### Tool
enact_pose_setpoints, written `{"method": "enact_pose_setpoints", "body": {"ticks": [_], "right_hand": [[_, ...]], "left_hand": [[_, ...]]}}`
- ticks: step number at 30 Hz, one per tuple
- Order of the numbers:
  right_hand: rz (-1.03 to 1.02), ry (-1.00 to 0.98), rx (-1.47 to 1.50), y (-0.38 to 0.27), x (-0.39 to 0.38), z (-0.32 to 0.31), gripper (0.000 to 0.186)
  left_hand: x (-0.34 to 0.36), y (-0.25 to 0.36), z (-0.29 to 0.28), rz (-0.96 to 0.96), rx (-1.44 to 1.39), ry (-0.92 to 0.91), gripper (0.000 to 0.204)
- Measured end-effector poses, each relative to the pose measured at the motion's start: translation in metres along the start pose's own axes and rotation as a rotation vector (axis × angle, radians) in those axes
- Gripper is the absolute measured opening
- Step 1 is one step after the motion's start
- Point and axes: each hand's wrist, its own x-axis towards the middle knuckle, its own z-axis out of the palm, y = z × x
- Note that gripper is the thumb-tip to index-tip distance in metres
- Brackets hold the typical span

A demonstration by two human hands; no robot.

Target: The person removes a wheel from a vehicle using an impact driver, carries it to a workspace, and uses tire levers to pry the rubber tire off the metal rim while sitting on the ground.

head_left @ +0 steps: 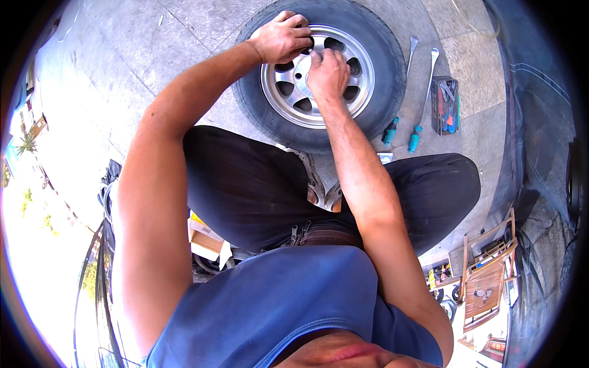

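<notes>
A car wheel, its black tyre (383,67) around a silver alloy rim (288,113), lies flat on the ground in front of my folded legs. My left hand (283,40) rests across the upper left of the tyre and rim, fingers curled in by one of the dark rim openings. My right hand (329,75) is over the rim just right of its centre, with its fingers bent and its thumb towards my left hand. Both hands are closed. What lies within the fingers of either is hidden or too small to make out.
Right of the tyre lie two long metal levers with teal handles, a nearer one (390,131) and another (415,138). Beside them is a dark tray (437,113) of small tools. A wooden folding chair (488,288) stands lower right. Blue-grey fabric (543,122) hangs along the right.
</notes>
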Motion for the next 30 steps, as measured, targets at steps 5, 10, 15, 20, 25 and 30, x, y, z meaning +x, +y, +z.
{"method": "enact_pose_setpoints", "body": {"ticks": [5,10,15,20,25,30], "right_hand": [[0.032,-0.04,0.005,-0.001,-0.005,-0.002,0.031],[0.032,-0.009,0.051,-0.002,-0.003,-0.005,0.031],[0.034,-0.044,0.014,0.004,-0.005,-0.001,0.023],[0.04,-0.012,0.062,-0.003,-0.006,0.0,0.033],[0.026,0.029,0.13,-0.008,-0.003,-0.002,0.03],[0.006,-0.02,0.002,0.002,-0.007,0.004,0.022]], "left_hand": [[0.001,0.002,0.0,0.002,0.035,-0.004,0.033],[0.0,0.0,0.001,-0.004,0.003,0.001,0.033],[0.001,0.001,0.002,-0.002,0.016,0.001,0.033],[0.0,0.001,0.001,-0.013,0.021,-0.025,0.035],[-0.001,0.0,0.001,-0.015,0.028,-0.032,0.036],[0.002,0.002,-0.004,-0.015,0.03,-0.038,0.034]]}}
